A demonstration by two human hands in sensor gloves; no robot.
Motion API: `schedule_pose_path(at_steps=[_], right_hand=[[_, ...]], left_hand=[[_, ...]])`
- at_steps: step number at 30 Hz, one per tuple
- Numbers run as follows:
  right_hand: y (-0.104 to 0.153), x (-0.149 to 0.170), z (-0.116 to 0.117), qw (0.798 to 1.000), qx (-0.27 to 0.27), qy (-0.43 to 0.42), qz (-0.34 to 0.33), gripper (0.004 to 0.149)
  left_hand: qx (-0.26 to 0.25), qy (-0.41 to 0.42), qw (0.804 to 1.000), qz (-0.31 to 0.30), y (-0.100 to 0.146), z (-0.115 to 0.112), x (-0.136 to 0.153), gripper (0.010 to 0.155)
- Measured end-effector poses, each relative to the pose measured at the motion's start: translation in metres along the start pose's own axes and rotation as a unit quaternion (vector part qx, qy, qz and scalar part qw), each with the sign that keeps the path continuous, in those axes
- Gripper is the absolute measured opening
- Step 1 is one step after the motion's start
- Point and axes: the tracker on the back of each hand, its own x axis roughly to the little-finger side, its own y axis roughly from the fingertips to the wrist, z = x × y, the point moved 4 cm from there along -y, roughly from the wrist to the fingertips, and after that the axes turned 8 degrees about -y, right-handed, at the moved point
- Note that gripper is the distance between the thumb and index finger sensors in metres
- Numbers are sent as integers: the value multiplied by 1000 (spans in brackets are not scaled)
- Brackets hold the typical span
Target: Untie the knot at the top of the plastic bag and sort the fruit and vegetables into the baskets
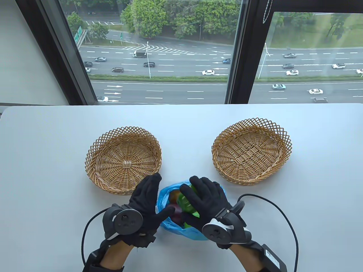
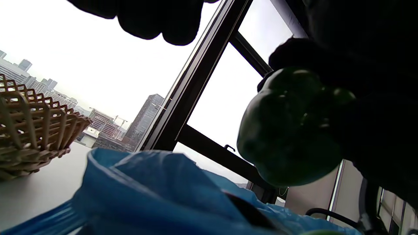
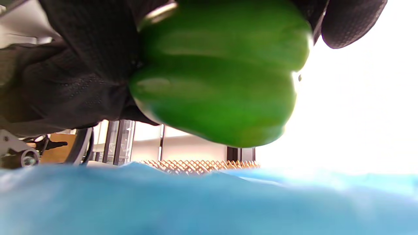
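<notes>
A blue plastic bag [image 1: 166, 198] lies open near the table's front edge, between my two hands. Inside it I see an orange fruit [image 1: 175, 195] and a dark purple item [image 1: 177, 216]. My right hand [image 1: 202, 199] grips a green bell pepper [image 1: 185, 202] just above the bag's mouth; the pepper [image 3: 222, 75] fills the right wrist view above the blue bag [image 3: 209, 202]. My left hand [image 1: 147, 202] rests against the bag's left side with straight fingers and thumb pointing into the opening. The left wrist view shows the pepper [image 2: 287, 127] held over the bag [image 2: 163, 192].
Two empty wicker baskets stand beyond the bag: one on the left [image 1: 99, 165], one on the right [image 1: 224, 161]. A basket edge [image 2: 32, 130] shows in the left wrist view. Black cables [image 1: 283, 212] trail from both wrists. A window lies behind the table's far edge.
</notes>
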Motion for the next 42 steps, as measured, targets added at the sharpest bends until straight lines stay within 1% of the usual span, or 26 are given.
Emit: schedule_pose_path(at_steps=[2, 4, 6, 8, 9, 12, 15, 20, 23, 25, 27, 31, 34, 38, 42], right_hand=[[1, -9, -2, 999, 15, 17, -25, 88], [3, -18, -2, 998, 18, 32, -43, 89], [4, -27, -1, 997, 23, 41, -60, 90], [5, -34, 1, 996, 20, 46, -70, 91], [5, -37, 1, 996, 21, 49, -75, 92], [6, -47, 2, 993, 26, 61, -94, 92], [7, -51, 1, 991, 36, 84, -103, 94], [7, -51, 2, 991, 38, 76, -100, 102], [8, -53, -1, 991, 53, 74, -103, 105], [8, -57, -2, 989, 63, 78, -113, 107], [10, -60, -2, 987, 67, 85, -119, 108], [10, -59, -2, 987, 65, 81, -121, 109], [10, -60, -1, 987, 57, 84, -121, 109], [9, -56, -1, 990, 47, 66, -117, 107], [7, -48, -3, 993, 29, 51, -105, 101]], left_hand=[[13, 38, 999, -11, -1, -4, -2, 101], [28, 79, 996, -13, -1, -10, -3, 103], [62, 140, 988, -9, -2, -18, -3, 103], [77, 183, 980, -12, -2, -24, -3, 103], [78, 190, 979, -10, -2, -25, -3, 103], [81, 178, 981, -18, -2, -27, -5, 104], [80, 192, 978, -16, -2, -27, -5, 104], [76, 216, 973, -8, -3, -27, -4, 104], [77, 231, 970, -7, -3, -27, -3, 104], [89, 247, 965, -8, -3, -29, -3, 107], [100, 258, 961, -7, -3, -31, -3, 107], [97, 264, 960, -7, -3, -31, -2, 107], [91, 263, 961, -8, -4, -30, -2, 105], [80, 244, 967, -6, -4, -27, 1, 102], [58, 196, 979, 4, -4, -19, 7, 102]])
